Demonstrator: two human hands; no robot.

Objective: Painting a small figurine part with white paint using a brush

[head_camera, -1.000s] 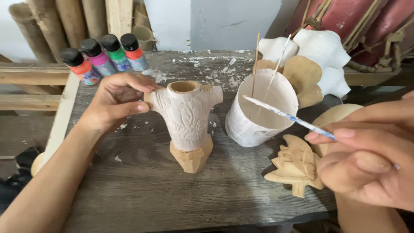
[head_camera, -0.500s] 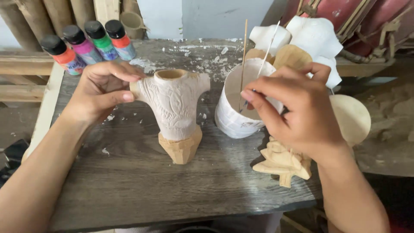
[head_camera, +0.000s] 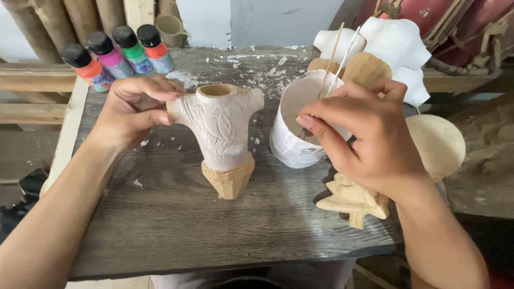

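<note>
Two hands: both busy, one per object.
Right fingers [head_camera: 321,126]: pinched on a thin brush [head_camera: 342,56], its tip down inside the white cup [head_camera: 300,142].
Left fingers [head_camera: 158,101]: curled together, thumb and fingertips gripping one stubby arm of the carved wooden figure [head_camera: 220,134].
Figure: upright on the counter [head_camera: 171,225], just left of the cup; upper part coated white, base bare wood (coat looks partial).
Step, as judged: loading the brush with white.
Next move calls for: lifting the brush clear of the rim and a steady left grip.
Beyond: four paint bottles [head_camera: 115,53] at the far left edge; an unpainted leaf carving [head_camera: 353,200] under the right wrist.
</note>
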